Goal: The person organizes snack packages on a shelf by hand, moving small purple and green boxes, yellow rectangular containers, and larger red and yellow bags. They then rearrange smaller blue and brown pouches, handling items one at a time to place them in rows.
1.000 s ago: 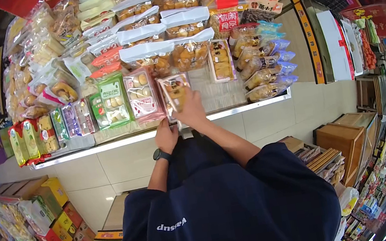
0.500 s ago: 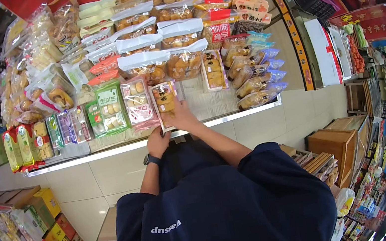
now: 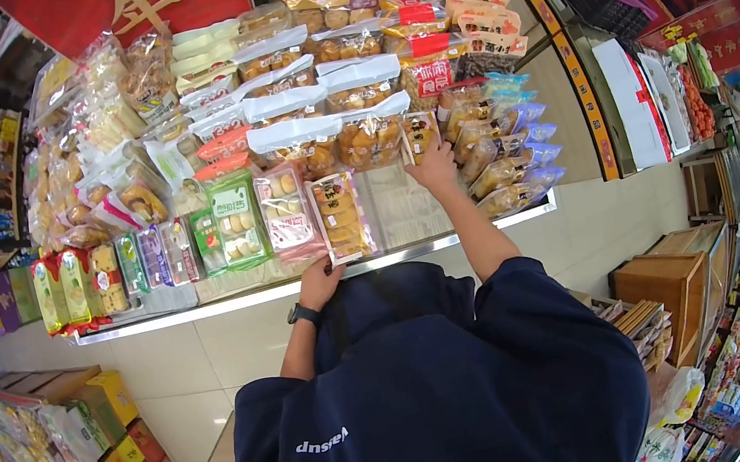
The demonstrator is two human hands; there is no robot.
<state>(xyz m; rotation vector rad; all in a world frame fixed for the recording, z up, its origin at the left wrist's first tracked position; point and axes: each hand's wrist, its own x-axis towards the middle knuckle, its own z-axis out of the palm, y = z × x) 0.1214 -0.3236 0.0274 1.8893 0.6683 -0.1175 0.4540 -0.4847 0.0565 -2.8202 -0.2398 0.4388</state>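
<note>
A pastry pack point(image 3: 341, 211) with a yellow label and white-purple edges lies at the display's front edge. My left hand point(image 3: 319, 285), wearing a watch, has its fingers curled against that pack's lower left corner. Farther right, my right hand point(image 3: 436, 172) is closed on the lower end of a second, similar pastry pack point(image 3: 419, 136), partly covering it. Left of the first pack stand a pink-framed pack point(image 3: 289, 215) and a green pack point(image 3: 237, 221) of round pastries. Several bagged pastries point(image 3: 506, 173) with purple tops are stacked beside my right hand.
Rows of bagged pastries point(image 3: 304, 149) fill the display table behind my hands. A metal strip point(image 3: 208, 309) runs along its front edge. On the right are a white box point(image 3: 631, 107) and a wooden crate point(image 3: 665, 291); cartons point(image 3: 120, 454) stand lower left.
My right hand has moved from the front pastry pack to the second pack farther right. My left hand stays at the front pack's lower corner. The whole view has shifted slightly.
</note>
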